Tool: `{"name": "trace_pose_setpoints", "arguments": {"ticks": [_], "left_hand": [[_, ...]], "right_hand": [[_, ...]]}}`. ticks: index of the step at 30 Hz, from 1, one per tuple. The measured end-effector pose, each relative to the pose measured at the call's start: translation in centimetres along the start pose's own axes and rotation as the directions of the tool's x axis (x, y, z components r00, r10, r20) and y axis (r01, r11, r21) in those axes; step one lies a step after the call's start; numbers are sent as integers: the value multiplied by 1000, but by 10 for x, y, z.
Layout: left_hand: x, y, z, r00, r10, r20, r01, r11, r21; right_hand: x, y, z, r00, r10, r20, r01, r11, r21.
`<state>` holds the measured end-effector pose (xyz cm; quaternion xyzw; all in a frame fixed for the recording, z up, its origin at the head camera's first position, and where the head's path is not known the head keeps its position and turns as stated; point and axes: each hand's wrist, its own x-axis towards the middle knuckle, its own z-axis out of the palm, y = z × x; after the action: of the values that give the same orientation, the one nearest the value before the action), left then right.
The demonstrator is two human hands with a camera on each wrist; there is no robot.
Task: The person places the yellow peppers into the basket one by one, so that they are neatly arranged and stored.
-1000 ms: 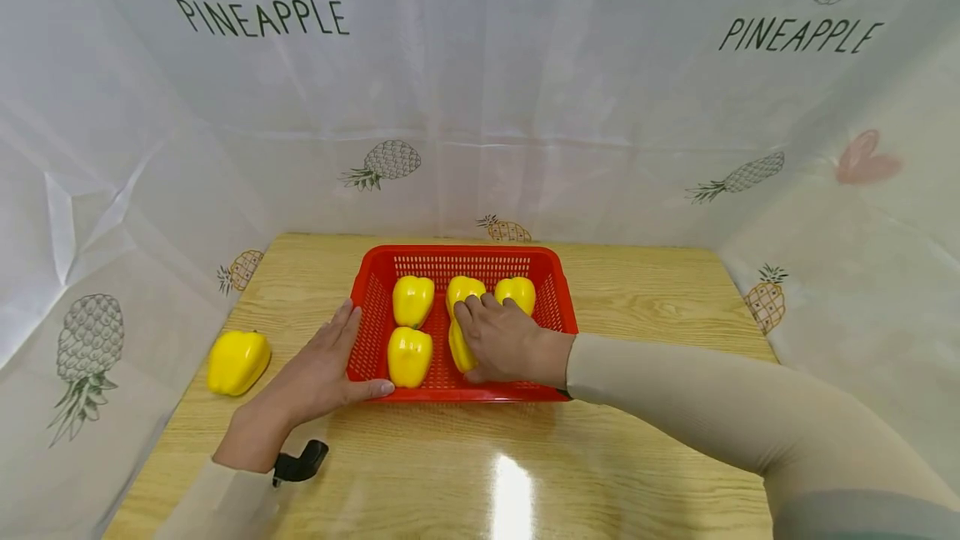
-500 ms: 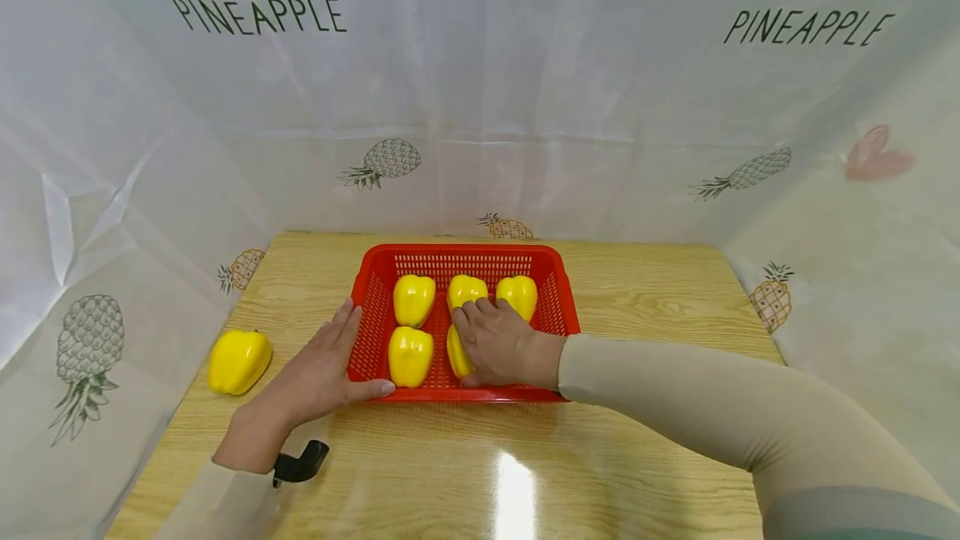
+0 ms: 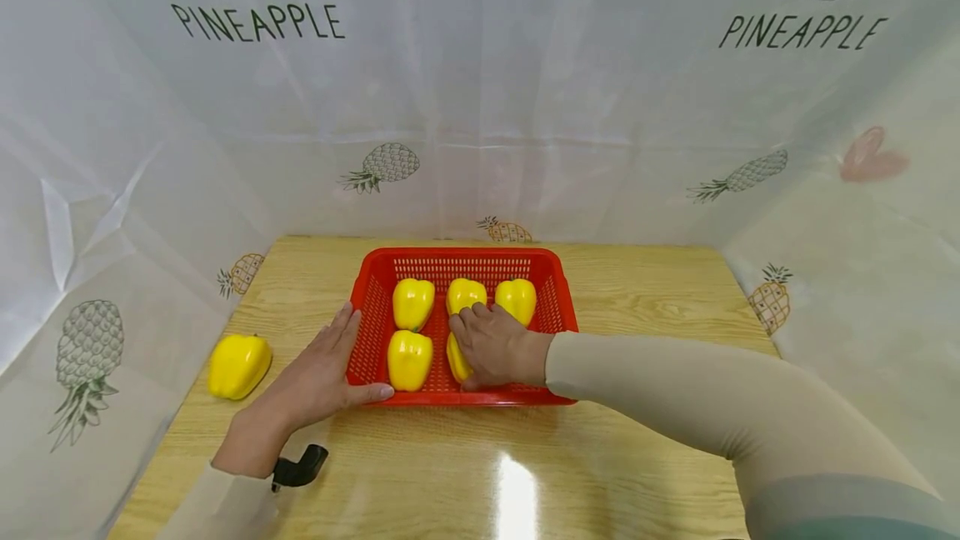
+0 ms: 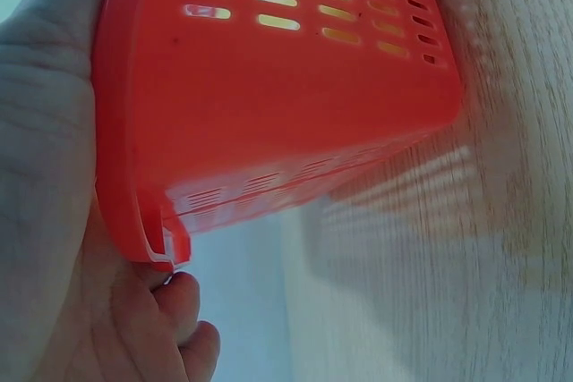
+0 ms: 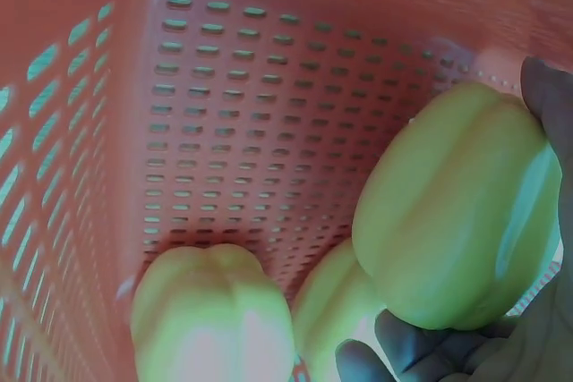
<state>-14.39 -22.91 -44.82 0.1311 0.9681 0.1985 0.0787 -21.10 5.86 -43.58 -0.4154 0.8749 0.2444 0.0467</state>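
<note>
My right hand (image 3: 491,347) grips a yellow bell pepper (image 3: 456,358) inside the red plastic basket (image 3: 457,398), near its front side. In the right wrist view, thumb and fingers curl around this held pepper (image 5: 452,207), and part of it is covered by the hand. Along the left rim of the basket lie the straight fingers of my left hand (image 3: 318,377), its thumb stretched over the front rim. The left wrist view shows that palm against the basket corner (image 4: 269,96). Two more peppers stand at the basket's left, and two at the back.
One loose yellow bell pepper (image 3: 238,365) lies on the wooden table (image 3: 420,473) left of my left hand. A white sheet (image 3: 480,107) printed with pineapples hangs behind the table and along both sides. A black strap piece (image 3: 300,467) sits at my left wrist.
My right hand has shifted slightly left and toward the front of the basket with the bell pepper. The left hand has stayed on the basket corner.
</note>
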Motion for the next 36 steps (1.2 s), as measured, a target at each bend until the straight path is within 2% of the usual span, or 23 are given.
{"name": "trace_pose_setpoints", "arguments": {"ticks": [7, 16, 24, 28, 36], "left_hand": [[-1, -1, 1, 1000, -5, -1, 5, 1000, -9], [0, -2, 2, 1000, 2, -6, -2, 1000, -1], [0, -2, 1, 1000, -1, -4, 1, 1000, -3], [1, -1, 1, 1000, -2, -4, 2, 1000, -4], [1, -2, 2, 1000, 1, -7, -1, 1000, -10]], "right_hand": [[4, -1, 7, 1000, -24, 20, 26, 996, -87], [5, -2, 8, 1000, -15, -22, 14, 999, -42], [6, -3, 11, 996, -71, -53, 66, 993, -99], [6, -4, 13, 995, -75, -65, 67, 992, -109], [3, -5, 12, 998, -41, -41, 37, 994, -103]]}}
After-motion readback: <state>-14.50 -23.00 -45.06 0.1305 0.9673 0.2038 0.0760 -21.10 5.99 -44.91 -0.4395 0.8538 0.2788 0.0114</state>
